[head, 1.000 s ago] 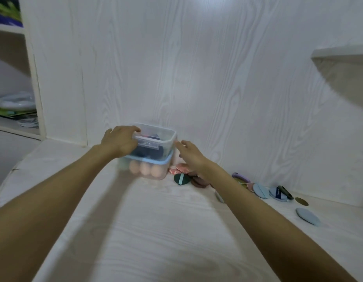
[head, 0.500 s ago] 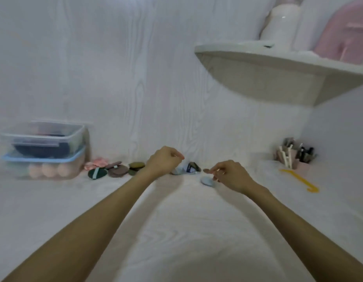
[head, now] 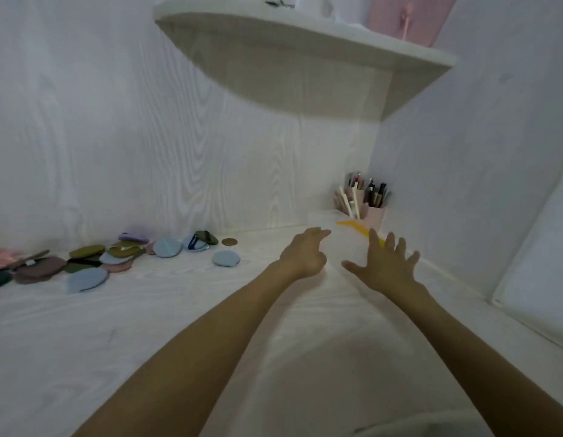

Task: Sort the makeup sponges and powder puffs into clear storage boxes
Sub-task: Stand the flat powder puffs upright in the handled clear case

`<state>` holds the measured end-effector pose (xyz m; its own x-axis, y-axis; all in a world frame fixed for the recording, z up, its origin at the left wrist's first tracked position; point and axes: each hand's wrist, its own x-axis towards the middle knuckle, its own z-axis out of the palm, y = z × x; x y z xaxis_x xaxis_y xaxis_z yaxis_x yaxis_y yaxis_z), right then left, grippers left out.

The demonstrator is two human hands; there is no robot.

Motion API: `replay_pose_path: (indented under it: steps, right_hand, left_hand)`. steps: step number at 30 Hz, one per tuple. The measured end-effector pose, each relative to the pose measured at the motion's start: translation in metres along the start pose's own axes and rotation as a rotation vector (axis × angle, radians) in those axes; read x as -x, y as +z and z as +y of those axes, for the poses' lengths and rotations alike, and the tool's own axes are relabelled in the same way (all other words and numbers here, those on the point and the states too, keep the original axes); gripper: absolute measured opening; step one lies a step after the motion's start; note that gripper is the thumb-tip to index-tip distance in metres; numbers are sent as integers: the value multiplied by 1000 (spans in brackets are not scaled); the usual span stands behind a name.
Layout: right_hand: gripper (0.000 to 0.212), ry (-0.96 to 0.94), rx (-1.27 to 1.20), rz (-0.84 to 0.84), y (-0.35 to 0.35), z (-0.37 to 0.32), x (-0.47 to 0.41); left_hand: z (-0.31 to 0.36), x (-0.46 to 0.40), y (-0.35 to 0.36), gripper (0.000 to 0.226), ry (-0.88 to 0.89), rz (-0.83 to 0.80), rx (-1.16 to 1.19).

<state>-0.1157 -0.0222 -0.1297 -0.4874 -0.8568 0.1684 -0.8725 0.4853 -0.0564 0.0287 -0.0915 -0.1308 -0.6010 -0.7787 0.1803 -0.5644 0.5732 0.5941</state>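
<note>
Right fingers (head: 395,247): spread and straight, holding nothing; the right hand (head: 388,269) hovers above the worktop (head: 179,326), palm down, reaching toward the far right corner
Left fingers (head: 319,232): loosely extended forward, slightly bent, grasping nothing; the left hand (head: 305,255) is raised just beside the right one, the two apart
Puffs (head: 84,263): a loose pile of flat round pads lies on the worktop along the back wall, at the left, well apart from both hands; colours include olive, brown, pink, lilac, dark green and light blue, several overlapping
Blue puff (head: 226,258): lies alone on the worktop, nearest to the left hand but not touched
Front blue puff (head: 87,280): lies at the near edge of the pile
Striped puff (head: 196,242): light blue with a dark band, a dark green pad leaning on it
Small brown disc (head: 229,242): lies flat near the wall, right of the striped puff
Pen holder (head: 370,212): pink, in the far right corner, filled with upright pens and brushes
Yellow strip (head: 356,228): lies flat in front of the holder, its near end hidden behind the right fingers
Shelf (head: 305,58): rounded corner shelf above, carrying a pink thing and a white thing, both cut off by the top edge
Storage boxes: none visible in this view
</note>
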Motion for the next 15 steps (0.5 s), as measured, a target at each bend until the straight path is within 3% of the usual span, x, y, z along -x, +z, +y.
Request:
replay_pose_path:
  steps: [4, 9, 12, 15]
  right_hand:
    - [72, -120, 85, 35, 6, 14, -5]
    - [77, -335, -1, 1, 3, 18, -9]
    - [78, -391, -39, -44, 3, 13, -7]
    - [77, -395, -21, -55, 0, 5, -4]
  left_hand:
    - [5, -6, 4, 73, 47, 43, -225]
    - [-26, 4, -7, 86, -6, 73, -448]
    - [-51, 18, -17, 80, -34, 24, -479]
    - [-64, 29, -31, 67, 39, 82, -537]
